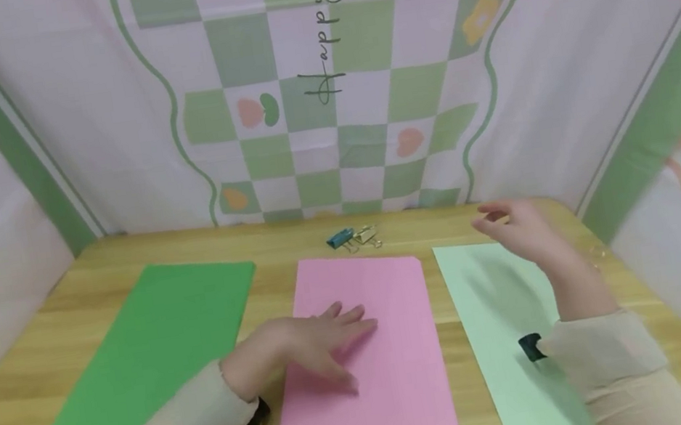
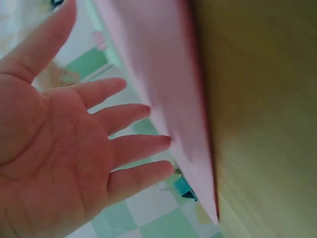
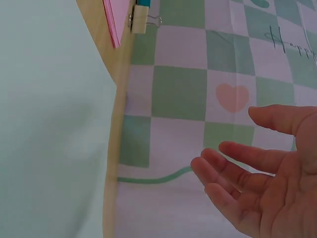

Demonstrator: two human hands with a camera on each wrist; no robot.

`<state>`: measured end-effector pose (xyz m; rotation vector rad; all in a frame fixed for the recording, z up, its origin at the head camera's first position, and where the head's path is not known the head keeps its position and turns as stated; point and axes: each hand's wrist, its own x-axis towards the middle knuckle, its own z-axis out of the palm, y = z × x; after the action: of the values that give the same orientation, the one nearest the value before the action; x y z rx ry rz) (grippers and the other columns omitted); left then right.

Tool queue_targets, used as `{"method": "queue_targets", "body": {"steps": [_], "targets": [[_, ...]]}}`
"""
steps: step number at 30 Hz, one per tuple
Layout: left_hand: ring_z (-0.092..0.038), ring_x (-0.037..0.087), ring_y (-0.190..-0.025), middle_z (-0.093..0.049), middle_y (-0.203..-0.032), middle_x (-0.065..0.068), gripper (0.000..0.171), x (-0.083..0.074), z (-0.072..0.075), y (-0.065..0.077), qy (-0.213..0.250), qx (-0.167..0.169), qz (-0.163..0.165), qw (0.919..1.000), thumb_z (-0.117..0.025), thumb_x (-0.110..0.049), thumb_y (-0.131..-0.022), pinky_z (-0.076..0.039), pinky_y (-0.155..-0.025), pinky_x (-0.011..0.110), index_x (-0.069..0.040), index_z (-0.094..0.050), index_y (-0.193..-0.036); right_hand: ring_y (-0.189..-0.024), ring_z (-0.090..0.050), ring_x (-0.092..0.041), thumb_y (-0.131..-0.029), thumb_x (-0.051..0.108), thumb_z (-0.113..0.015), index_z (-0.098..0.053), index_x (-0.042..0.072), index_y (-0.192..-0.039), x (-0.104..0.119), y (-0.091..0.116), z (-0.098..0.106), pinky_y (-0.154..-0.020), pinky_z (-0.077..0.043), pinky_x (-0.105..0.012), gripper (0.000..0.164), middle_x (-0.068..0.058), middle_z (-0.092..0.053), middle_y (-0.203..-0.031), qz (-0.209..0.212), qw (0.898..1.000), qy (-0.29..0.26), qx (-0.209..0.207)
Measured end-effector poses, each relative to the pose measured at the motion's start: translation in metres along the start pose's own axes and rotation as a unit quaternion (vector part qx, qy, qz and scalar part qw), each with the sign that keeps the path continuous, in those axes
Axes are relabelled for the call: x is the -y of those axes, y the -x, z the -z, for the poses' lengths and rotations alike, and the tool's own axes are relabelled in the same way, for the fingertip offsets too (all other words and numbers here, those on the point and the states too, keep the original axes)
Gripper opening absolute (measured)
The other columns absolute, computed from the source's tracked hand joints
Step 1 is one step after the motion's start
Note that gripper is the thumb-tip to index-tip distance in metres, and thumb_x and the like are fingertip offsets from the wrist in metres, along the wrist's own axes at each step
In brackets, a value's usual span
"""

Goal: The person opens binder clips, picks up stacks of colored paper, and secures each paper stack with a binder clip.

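Note:
My left hand (image 1: 323,340) is spread over a pink sheet or stack of paper (image 1: 402,401) in the middle of the table. Its fingers are straight and apart in the left wrist view, with nothing in the palm; whether the fingertips touch the paper, I cannot tell. Above the far end of a pale green sheet (image 1: 509,371) hangs my right hand (image 1: 518,233), its fingers loosely bent and holding nothing. A shadow falls on that sheet. Beyond the pink paper lie a teal binder clip (image 1: 340,238) and a pale yellow binder clip (image 1: 365,234), side by side.
A bright green sheet (image 1: 157,357) lies on the left of the wooden table (image 1: 474,398). Small shiny things (image 1: 597,252), too small to name, are near the right edge. A checked curtain (image 1: 302,42) stands behind the table, with cloth on both sides.

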<state>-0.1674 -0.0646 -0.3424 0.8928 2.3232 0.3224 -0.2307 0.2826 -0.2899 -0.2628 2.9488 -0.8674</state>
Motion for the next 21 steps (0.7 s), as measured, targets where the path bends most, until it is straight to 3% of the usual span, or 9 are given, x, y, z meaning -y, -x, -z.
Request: {"method": "queue_targets", "body": {"steps": [6,14,21], "targets": [[0.011,0.027,-0.155,0.008,-0.168,-0.003,0.099,-0.003,-0.003,-0.002,-0.035,0.017,0.027,0.9989,-0.072,-0.050,-0.086,-0.005,-0.123,0.059,-0.029,-0.011,-0.161,-0.117,-0.057,-0.044,-0.103,0.035,-0.051,-0.050,-0.002,-0.141,0.019,-0.021,-0.014,-0.089,-0.052,-0.052,0.054,-0.026,-0.058,-0.132,0.020,1.000,0.013,0.004],[0.013,0.028,-0.155,0.012,-0.168,-0.003,0.102,-0.005,-0.005,-0.002,-0.056,0.014,0.022,0.9981,-0.073,-0.051,-0.085,-0.012,-0.121,0.063,-0.030,-0.009,-0.161,-0.119,-0.056,-0.040,-0.101,0.023,-0.053,-0.053,-0.004,-0.138,0.041,-0.048,-0.034,-0.092,-0.051,-0.048,0.046,-0.026,-0.061,-0.129,0.041,0.999,-0.024,0.011],[0.015,0.028,-0.154,0.013,-0.168,-0.004,0.103,-0.006,-0.006,-0.002,-0.057,0.020,0.026,0.9978,-0.073,-0.051,-0.085,-0.012,-0.122,0.061,-0.031,-0.007,-0.161,-0.104,-0.061,-0.034,-0.098,0.015,-0.056,-0.057,-0.004,-0.134,0.055,-0.069,-0.057,-0.079,-0.053,-0.038,0.040,-0.024,-0.064,-0.120,0.069,0.997,-0.011,0.018]]}}
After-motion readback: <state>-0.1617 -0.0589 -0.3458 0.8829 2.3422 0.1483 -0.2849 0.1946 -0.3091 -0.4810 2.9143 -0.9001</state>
